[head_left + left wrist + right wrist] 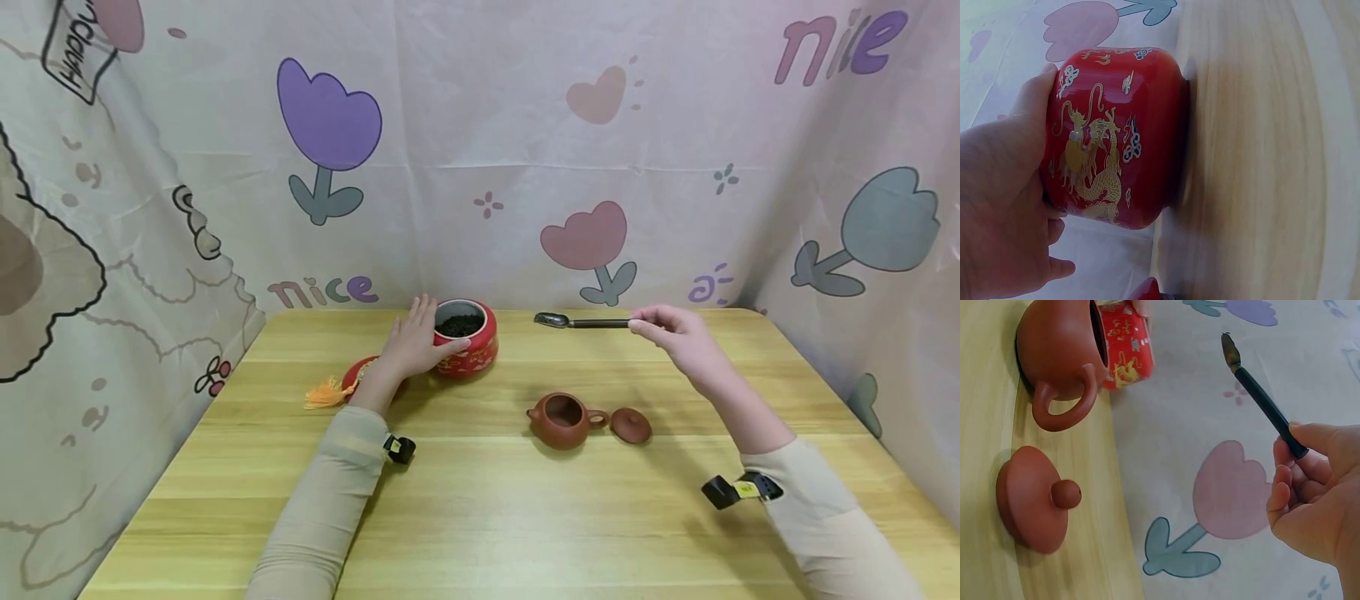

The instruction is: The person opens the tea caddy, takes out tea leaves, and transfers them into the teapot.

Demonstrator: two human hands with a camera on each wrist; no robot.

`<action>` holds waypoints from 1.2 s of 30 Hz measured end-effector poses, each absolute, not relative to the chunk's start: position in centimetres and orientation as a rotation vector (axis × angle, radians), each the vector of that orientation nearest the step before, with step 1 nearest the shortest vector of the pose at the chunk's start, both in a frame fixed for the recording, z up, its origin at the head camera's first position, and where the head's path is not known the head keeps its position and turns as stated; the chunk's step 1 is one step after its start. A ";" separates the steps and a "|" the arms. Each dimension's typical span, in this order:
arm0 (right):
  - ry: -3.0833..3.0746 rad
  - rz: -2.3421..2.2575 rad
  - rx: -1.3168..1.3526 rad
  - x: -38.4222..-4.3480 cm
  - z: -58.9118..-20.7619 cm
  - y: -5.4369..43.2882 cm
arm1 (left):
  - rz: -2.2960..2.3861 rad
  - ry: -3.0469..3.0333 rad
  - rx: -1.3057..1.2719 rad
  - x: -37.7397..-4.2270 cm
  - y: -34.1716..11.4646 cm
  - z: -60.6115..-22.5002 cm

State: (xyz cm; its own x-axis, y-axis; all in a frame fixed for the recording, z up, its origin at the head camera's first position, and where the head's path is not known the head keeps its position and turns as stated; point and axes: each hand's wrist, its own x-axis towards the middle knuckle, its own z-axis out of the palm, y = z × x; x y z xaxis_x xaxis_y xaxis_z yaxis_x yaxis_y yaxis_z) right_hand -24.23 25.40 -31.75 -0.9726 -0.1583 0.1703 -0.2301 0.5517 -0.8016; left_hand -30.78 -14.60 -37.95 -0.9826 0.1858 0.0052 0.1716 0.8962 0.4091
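In the head view, the left hand [411,342] lies spread against a glossy, round red jar [476,357] holding dark loose leaves [459,325]; the right hand [681,340] holds a slim black-handled scoop [600,323] above the pale wooden table [480,517].

The left wrist view shows the jar's gold dragon [1100,165].

In the right wrist view, thumb and fingers pinch the scoop's handle end; an open brown clay teapot [1054,347] stands near its knobbed lid [1032,503].
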 end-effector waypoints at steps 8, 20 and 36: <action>-2.638 1.438 0.357 -22.3 -31.9 26.9 | 0.646 3.024 0.287 -30.8 -14.7 -38.1; -2.638 1.420 0.388 -20.6 -32.9 28.1 | 0.638 3.039 0.292 -30.8 -14.7 -38.1; -2.722 1.446 0.379 -20.4 -34.3 28.9 | 0.650 3.024 0.292 -30.7 -14.6 -38.0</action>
State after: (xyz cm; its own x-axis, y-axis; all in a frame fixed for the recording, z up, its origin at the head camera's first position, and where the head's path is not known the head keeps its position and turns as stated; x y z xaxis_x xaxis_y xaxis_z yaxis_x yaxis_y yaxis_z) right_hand -20.36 28.92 -34.27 -0.9696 -0.1969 0.1451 -0.2304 0.5367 -0.8117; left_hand -30.69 -14.63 -38.02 -0.9817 0.1902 0.0051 0.1755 0.8949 0.4103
